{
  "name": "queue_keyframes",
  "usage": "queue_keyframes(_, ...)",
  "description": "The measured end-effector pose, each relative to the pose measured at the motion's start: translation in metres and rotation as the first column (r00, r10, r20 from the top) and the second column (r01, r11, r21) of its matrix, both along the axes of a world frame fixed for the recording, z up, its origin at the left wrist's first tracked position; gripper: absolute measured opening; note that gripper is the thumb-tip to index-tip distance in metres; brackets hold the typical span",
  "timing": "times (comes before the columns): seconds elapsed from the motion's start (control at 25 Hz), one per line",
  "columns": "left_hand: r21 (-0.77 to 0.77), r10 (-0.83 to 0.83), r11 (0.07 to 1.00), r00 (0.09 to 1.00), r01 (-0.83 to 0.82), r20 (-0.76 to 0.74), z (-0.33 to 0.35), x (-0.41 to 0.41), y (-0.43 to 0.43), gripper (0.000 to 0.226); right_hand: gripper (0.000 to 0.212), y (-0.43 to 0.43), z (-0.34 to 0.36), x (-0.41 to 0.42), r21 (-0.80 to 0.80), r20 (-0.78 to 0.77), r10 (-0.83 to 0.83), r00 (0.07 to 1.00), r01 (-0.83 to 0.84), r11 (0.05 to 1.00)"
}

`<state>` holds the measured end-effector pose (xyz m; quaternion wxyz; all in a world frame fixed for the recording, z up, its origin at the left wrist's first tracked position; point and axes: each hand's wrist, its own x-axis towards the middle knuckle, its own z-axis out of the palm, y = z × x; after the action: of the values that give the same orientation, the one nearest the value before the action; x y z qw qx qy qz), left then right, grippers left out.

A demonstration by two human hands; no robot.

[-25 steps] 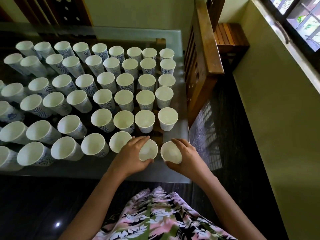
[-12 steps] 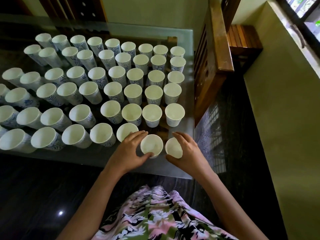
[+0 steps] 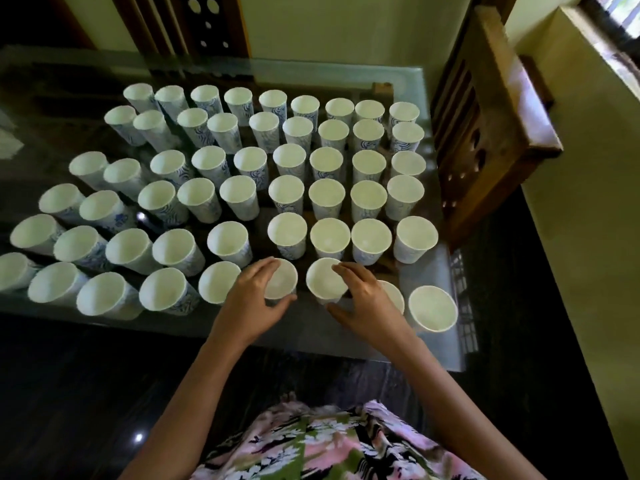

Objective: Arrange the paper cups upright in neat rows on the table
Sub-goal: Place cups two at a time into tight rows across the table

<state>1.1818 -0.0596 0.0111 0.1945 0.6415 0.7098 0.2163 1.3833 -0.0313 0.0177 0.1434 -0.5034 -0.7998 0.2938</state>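
Note:
Several rows of white paper cups with blue print stand upright on the glass table. In the front row, my left hand grips one paper cup by its rim and side. Just to its right, my right hand grips another paper cup the same way. A further cup is partly hidden behind my right hand. At the right end of the front row a cup stands free near the table corner.
A wooden chair stands close against the table's right edge. Cups on the left sit less evenly and appear to lean. The table's near edge runs just below my hands. A wall and window ledge are on the right.
Two cups now stand free to the right of my right hand. Both hands sit further left along the front row, each on a cup. The view has shifted.

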Motion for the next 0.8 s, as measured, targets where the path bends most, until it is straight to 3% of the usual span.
queue_keyframes(0.36, -0.081, -0.234, 0.969, 0.972, 0.233, 0.006, -0.008, -0.038, 0.026, 0.072, 0.066, 0.002, -0.004, -0.050, -0.008, 0.086, -0.251, 0.964, 0.253, 0.967)
queue_keyframes(0.8, -0.080, -0.322, 0.941, 0.943, 0.328, 0.080, -0.011, -0.040, 0.017, 0.071, 0.068, -0.011, 0.004, -0.047, -0.030, 0.171, -0.166, 0.971, 0.173, 0.984)
